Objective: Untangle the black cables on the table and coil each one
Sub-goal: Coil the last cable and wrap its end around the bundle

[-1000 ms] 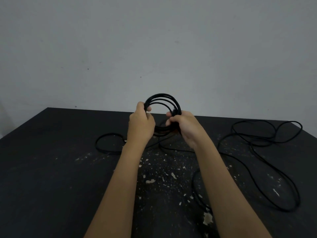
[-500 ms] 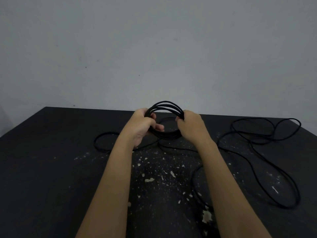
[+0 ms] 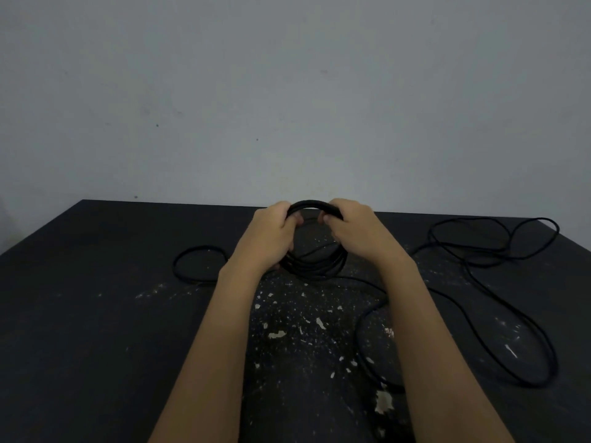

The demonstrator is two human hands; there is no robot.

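Observation:
A coil of black cable with several turns is held low over the middle of the black table. My left hand grips the coil's left side. My right hand grips its upper right part. More black cable lies loose in wide loops on the table to the right. A smaller black loop lies to the left of my left wrist. Which strands join the coil is hard to tell.
The tabletop is dark with pale chipped flecks near its middle. A plain grey wall stands right behind the table's far edge. One loose strand curves close to my right forearm.
Both hands have lowered the coil toward the table and tilted it flatter. My grips have shifted up to its top and sides.

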